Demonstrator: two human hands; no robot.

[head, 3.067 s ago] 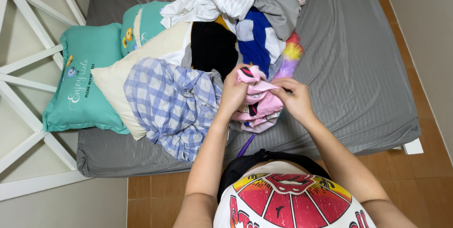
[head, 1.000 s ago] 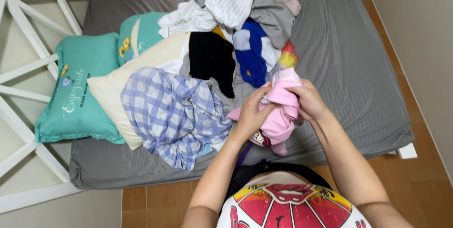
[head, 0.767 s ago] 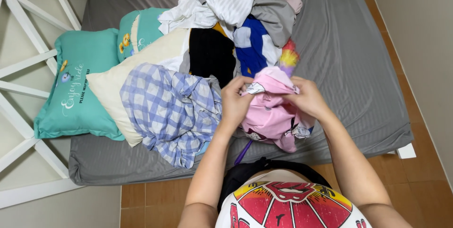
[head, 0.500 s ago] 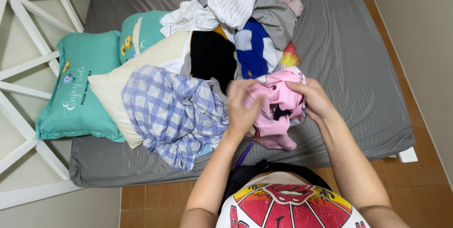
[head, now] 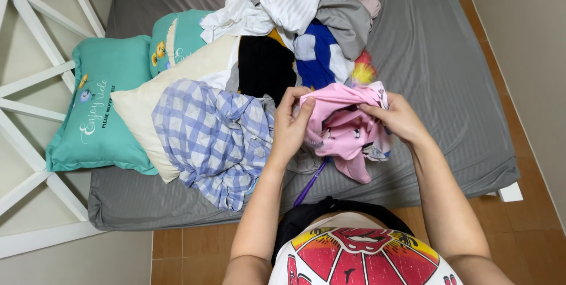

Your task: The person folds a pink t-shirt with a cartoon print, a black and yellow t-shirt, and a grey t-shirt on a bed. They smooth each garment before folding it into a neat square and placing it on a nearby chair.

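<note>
Both of my hands hold a crumpled pink garment [head: 342, 129] with printed patches above the near edge of a grey mattress [head: 448, 73]. My left hand [head: 292, 129] pinches its left side and my right hand [head: 398, 117] grips its upper right edge. The cloth is bunched up, and its lower part hangs down toward the bed. A purple stick [head: 309, 182] pokes out below the garment.
A blue-and-white checked shirt [head: 212, 137] lies left of my hands on a cream pillow [head: 159, 93]. A heap of clothes [head: 306, 14] in white, grey, blue and black fills the bed's far middle. Two teal pillows [head: 97, 108] lie left, by a white frame [head: 35, 78].
The pink garment has been turned and gathered between my hands, which have shifted slightly over the bed; it is now bunched wider with the hands further apart.
</note>
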